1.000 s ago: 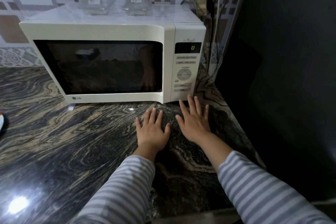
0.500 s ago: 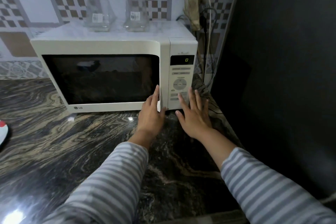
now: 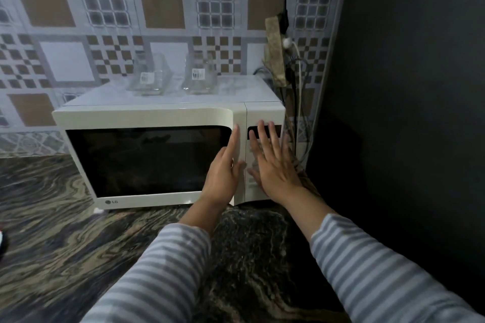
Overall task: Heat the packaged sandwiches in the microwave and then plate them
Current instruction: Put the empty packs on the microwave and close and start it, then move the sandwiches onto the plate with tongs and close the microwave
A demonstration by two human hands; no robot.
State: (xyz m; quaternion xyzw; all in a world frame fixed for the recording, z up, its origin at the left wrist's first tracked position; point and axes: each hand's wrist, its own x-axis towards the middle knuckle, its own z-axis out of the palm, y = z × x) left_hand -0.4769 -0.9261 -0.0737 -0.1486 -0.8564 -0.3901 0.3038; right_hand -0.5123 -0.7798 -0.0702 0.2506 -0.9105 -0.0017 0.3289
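Note:
A white microwave (image 3: 147, 118) stands on the dark marbled counter (image 3: 52, 231) against the tiled wall, its door shut and its window dark. Two clear plastic sandwich packages, one on the left (image 3: 149, 78) and one on the right (image 3: 200, 77), sit on its top; their contents are hard to make out. My left hand (image 3: 224, 173) lies flat on the door's right edge, fingers pointing up. My right hand (image 3: 273, 165) is spread flat over the control panel (image 3: 262, 115), covering the buttons and part of the display. Neither hand holds anything.
A dark wall or panel (image 3: 406, 112) rises close on the right of the microwave. Cables and a plug strip (image 3: 278, 60) hang behind its right rear corner. A plate's red-and-white rim (image 3: 2, 240) shows at the far left edge.
Both hands rose from the counter onto the microwave's front. The left went to the door's right edge, the right onto the control panel. The camera tilted up.

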